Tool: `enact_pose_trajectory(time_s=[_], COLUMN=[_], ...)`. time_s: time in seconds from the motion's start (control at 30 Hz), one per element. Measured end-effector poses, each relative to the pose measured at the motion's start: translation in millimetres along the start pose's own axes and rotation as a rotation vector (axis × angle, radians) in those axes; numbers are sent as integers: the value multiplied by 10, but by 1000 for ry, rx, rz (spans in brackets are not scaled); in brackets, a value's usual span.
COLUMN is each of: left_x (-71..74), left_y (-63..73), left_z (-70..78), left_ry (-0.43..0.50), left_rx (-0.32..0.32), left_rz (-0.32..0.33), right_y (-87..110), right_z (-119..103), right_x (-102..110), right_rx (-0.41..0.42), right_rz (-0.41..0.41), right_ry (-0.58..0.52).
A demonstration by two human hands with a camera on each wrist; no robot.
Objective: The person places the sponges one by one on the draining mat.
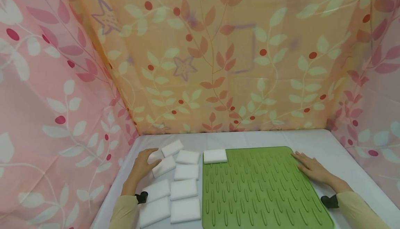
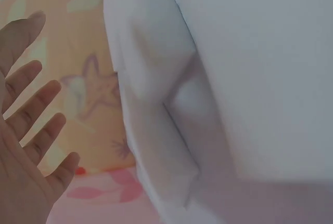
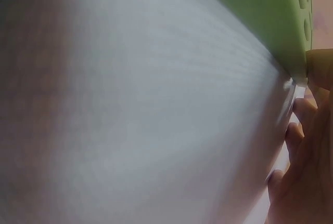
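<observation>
My left hand (image 1: 140,168) is over the far left of the table, beside a white rectangular sponge (image 1: 164,166). Its thumb and fingers are spread apart with nothing between them, as the left wrist view also shows of the hand (image 2: 26,130). Several more white sponges lie in rough columns, among them a back one (image 1: 172,148). A single sponge (image 1: 215,156) sits flat on the far left corner of a green ridged mat (image 1: 250,187). On the mat's right edge rests my right hand (image 1: 314,168), fingers extended. In the right wrist view its thumb touches the mat edge (image 3: 260,5).
A white cloth covers the table (image 1: 337,156). Patterned fabric walls close in the left side (image 1: 78,152), the back (image 1: 212,93) and the right. Each wrist wears a small black device, such as the one on the left wrist (image 1: 142,197).
</observation>
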State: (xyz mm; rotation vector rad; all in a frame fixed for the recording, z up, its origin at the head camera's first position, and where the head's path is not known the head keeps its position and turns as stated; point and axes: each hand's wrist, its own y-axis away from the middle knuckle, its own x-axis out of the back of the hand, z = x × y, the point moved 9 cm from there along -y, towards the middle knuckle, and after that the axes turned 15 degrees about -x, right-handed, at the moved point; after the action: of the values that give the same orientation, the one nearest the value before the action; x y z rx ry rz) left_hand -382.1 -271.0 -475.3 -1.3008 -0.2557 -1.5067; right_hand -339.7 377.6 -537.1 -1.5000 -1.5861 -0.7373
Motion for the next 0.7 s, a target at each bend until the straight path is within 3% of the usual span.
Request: enact_pose_trajectory(time_s=[0.2,0.43,0.7], left_x=[97,179,187], left_y=[143,349,496], left_z=[-156,-387,-521], left_ry=[-50,-50,-62], left_rx=[4,75,129], left_rz=[49,80,40], right_y=[5,9,10], right_z=[-3,-6,-13], right_x=[-1,-2,6], right_rx=[-1,0,-1], right_rz=[-4,-5,-1], right_ry=[-8,-11,-2])
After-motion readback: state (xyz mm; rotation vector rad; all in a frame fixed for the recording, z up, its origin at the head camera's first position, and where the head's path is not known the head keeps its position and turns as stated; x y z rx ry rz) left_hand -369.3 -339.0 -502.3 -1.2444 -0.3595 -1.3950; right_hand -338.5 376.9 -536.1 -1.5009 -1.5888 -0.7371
